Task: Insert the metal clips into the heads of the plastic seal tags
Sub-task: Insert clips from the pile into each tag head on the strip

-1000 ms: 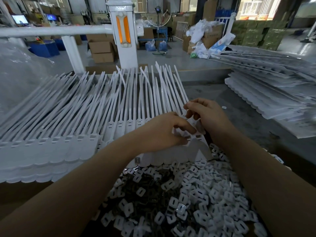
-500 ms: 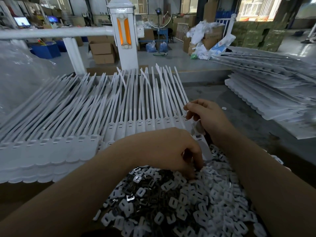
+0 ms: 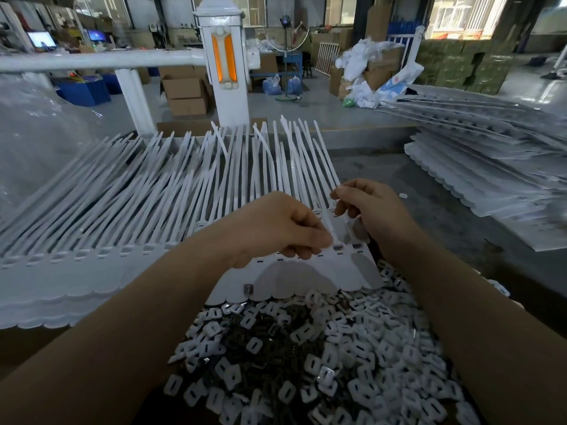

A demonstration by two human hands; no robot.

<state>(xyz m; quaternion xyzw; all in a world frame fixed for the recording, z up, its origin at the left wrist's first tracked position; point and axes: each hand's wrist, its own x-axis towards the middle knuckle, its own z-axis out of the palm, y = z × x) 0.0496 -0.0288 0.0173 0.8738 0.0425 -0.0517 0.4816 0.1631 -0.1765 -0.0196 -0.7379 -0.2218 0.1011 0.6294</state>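
Observation:
A wide sheet of joined white plastic seal tags lies across the bench, straps pointing away and heads near me. My left hand hovers over the heads near the sheet's right end, fingertips curled and pinched at a head slot where a small metal clip shows. My right hand pinches the strap of the rightmost tags and holds that edge up. Below lies a heap of white plastic caps mixed with dark metal clips. One loose clip rests on the sheet's lower edge.
More stacked white tag sheets fill the right side of the bench. A clear plastic bag bulges at the left. A white post with an orange panel and a white rail stand behind the bench.
My left hand has come up from the heap of clips and caps to the tag heads beside my right hand. My right hand has stayed on the strap.

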